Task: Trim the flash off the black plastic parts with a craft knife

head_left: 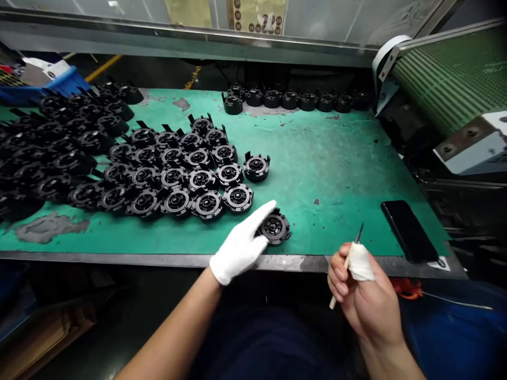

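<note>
My left hand [243,245], in a white glove, has its fingers and thumb around a round black plastic housing [274,228] at the table's front edge. The housing lies with its ringed face up; the glove covers its left side. My right hand [358,279] is bare, apart from a white wrap round the thumb. It grips a thin pen-like tool [347,262] with a pale handle and a dark pointed tip, held upright just off the table edge. Several similar black housings [208,205] stand in rows on the green mat [317,158], beyond my left hand.
More black housings [51,142] crowd the left side, and a row of them [291,99] lines the back. A black phone [410,230] lies at right. A green conveyor belt [455,79] stands back right; a blue bin [47,87] is at far left. An orange-handled tool [410,288] rests below right.
</note>
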`<state>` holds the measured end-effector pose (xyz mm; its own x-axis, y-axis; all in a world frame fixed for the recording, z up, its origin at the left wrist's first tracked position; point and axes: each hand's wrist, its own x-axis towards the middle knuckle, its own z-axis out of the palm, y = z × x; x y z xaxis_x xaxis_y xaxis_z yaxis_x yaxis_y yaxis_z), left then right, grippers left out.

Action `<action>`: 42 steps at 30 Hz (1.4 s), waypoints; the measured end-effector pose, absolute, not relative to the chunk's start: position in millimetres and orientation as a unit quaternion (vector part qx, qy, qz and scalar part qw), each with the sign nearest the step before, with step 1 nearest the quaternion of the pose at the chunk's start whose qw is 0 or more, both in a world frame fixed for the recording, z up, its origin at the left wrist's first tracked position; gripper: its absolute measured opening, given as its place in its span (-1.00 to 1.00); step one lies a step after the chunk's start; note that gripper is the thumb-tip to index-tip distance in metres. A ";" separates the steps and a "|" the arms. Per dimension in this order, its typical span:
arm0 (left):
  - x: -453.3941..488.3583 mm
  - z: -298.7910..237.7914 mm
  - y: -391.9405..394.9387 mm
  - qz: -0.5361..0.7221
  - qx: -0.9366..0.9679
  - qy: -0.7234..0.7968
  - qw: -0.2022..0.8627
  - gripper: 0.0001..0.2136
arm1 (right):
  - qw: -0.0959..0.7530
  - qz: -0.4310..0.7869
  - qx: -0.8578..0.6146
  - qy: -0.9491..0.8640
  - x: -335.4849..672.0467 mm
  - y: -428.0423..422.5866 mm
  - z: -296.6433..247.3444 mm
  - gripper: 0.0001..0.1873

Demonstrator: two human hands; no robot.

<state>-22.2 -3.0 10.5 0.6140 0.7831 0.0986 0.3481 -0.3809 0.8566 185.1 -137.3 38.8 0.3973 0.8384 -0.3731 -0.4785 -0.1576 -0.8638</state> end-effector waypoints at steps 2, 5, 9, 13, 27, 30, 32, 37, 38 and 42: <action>-25.3 9.3 -2.1 0.325 0.757 0.347 0.449 -0.39 | 0.553 0.493 -0.618 -0.261 201.2 -136.8 25.9 -0.72; -17.6 5.5 -13.3 0.376 0.719 0.392 0.432 -0.33 | 0.370 0.425 -0.673 -0.479 224.0 -125.5 13.4 -0.61; 4.3 2.4 -23.9 0.343 0.740 0.477 0.328 -0.04 | 0.194 0.296 -0.648 -0.674 243.2 -91.3 12.8 -0.58; 19.3 -2.2 -19.0 0.333 0.728 0.508 0.318 -0.09 | 0.104 0.209 -0.597 -0.767 248.5 -61.8 19.6 -0.59; 19.3 -2.1 -14.8 0.318 0.746 0.510 0.286 -0.22 | 0.046 0.192 -0.535 -0.821 273.9 -29.6 28.1 -0.61; 19.5 -2.2 -14.8 0.322 0.746 0.509 0.284 -0.23 | 0.031 0.180 -0.526 -0.831 262.8 -33.5 30.3 -0.62; 19.9 -1.2 -14.7 0.321 0.746 0.510 0.284 -0.23 | 0.022 0.164 -0.525 -0.835 260.5 -31.5 28.1 -0.62; 20.9 0.8 -13.5 0.316 0.750 0.510 0.280 -0.24 | -0.010 0.079 -0.602 -0.795 282.0 -14.0 18.9 -0.57; 21.2 0.5 -13.4 0.315 0.748 0.512 0.280 -0.25 | 0.006 0.073 -0.626 -0.777 287.4 -11.5 18.6 -0.56; 21.3 -1.5 -13.1 0.319 0.742 0.513 0.291 -0.26 | 0.167 0.199 -0.640 -0.723 285.9 -18.2 23.5 -0.62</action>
<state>21.3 -13.1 -1.5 0.2691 0.9470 0.1754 0.5756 -0.3041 0.7591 285.9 -18.2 23.5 -0.1257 0.9920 -0.0131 0.8597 0.1023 -0.5004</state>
